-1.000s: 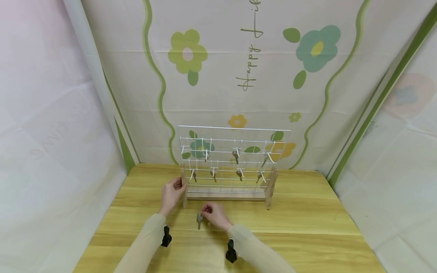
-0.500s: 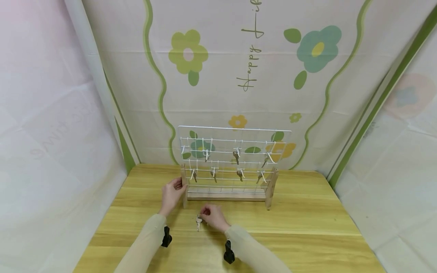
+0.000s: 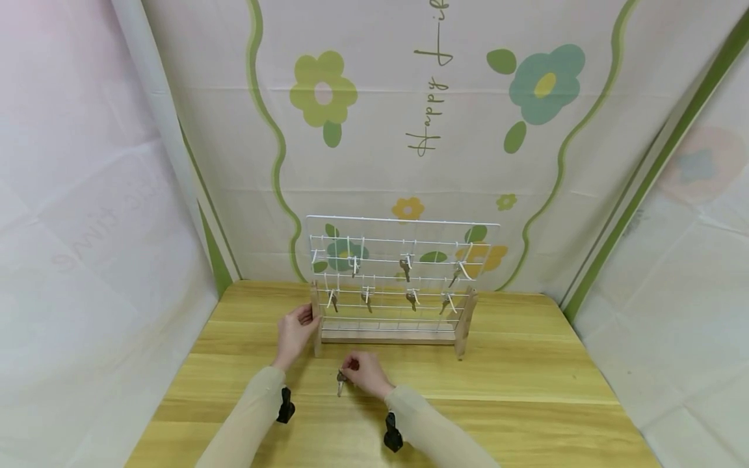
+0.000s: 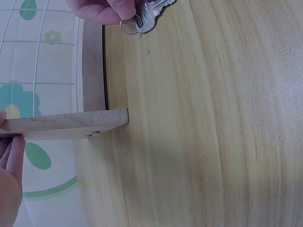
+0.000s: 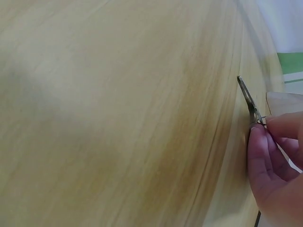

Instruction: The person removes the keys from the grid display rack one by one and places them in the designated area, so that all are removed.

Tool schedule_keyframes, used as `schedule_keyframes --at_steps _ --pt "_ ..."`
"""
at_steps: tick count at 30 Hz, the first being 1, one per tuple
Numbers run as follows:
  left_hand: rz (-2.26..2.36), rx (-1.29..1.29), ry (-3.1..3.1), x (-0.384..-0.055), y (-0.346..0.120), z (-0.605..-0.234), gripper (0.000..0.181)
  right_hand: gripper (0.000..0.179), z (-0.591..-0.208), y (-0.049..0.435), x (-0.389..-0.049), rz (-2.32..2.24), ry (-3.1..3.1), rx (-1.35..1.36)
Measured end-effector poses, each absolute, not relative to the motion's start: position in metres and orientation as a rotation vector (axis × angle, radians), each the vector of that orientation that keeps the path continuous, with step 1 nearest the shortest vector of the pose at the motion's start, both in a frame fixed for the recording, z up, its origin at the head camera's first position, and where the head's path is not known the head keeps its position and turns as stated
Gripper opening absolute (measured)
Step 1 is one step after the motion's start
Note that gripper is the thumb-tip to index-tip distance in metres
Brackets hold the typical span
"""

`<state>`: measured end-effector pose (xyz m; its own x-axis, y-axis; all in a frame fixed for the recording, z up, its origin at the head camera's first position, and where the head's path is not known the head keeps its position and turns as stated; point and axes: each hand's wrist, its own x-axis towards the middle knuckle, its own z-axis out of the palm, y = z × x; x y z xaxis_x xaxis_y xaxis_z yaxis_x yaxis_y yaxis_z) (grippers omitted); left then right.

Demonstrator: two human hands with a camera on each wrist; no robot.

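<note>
My right hand (image 3: 365, 374) pinches a small metal ring between thumb and fingertips, in front of the rack's left part. From that ring a silver key (image 3: 341, 385) hangs, tip toward me; the left wrist view shows the key (image 4: 149, 18) and its ring (image 4: 127, 27) at the top. In the right wrist view the key (image 5: 248, 97) appears nearly edge-on. With thumb and fingers on either side, my left hand (image 3: 294, 335) grips the left wooden upright (image 4: 61, 122) of a white wire rack (image 3: 404, 222).
Several keys, such as one brass-toned key (image 3: 404, 268), hang on white hooks in two rows on the rack. A wooden bar (image 3: 386, 337) joins its uprights. The wood-grain table (image 3: 526, 377) meets a flower-printed cloth (image 3: 363, 162) behind; cloth sides flank it.
Over the last second my right hand has shifted slightly left and nearer, and the key has turned and swung a little. My left hand stays on the upright.
</note>
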<state>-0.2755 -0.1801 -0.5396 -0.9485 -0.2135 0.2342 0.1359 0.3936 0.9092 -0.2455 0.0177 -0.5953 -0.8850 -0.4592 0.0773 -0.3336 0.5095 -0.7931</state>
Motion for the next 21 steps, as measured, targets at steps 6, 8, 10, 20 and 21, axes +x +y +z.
schedule_keyframes --at_steps 6,8,10,20,21 --pt "-1.567 0.052 -2.340 -0.2757 -0.1802 -0.5406 0.035 0.005 -0.5955 0.0176 -0.2468 -1.291 2.612 -0.697" --pt "-1.569 0.050 -2.342 -0.2759 -0.1801 -0.5405 0.035 0.007 -0.5950 0.0176 -0.2470 -1.283 2.615 -0.699" --pt "-1.576 0.051 -2.341 -0.2762 -0.1801 -0.5404 0.035 0.007 -0.5944 0.0176 -0.2471 -1.281 2.615 -0.696" --pt "-1.593 0.038 -2.314 -0.2761 -0.1801 -0.5425 0.036 0.004 -0.5891 0.0218 -0.2441 -1.329 2.546 -0.699" --pt "-1.594 0.038 -2.312 -0.2762 -0.1803 -0.5430 0.036 0.004 -0.5877 0.0225 -0.2437 -1.337 2.541 -0.697"
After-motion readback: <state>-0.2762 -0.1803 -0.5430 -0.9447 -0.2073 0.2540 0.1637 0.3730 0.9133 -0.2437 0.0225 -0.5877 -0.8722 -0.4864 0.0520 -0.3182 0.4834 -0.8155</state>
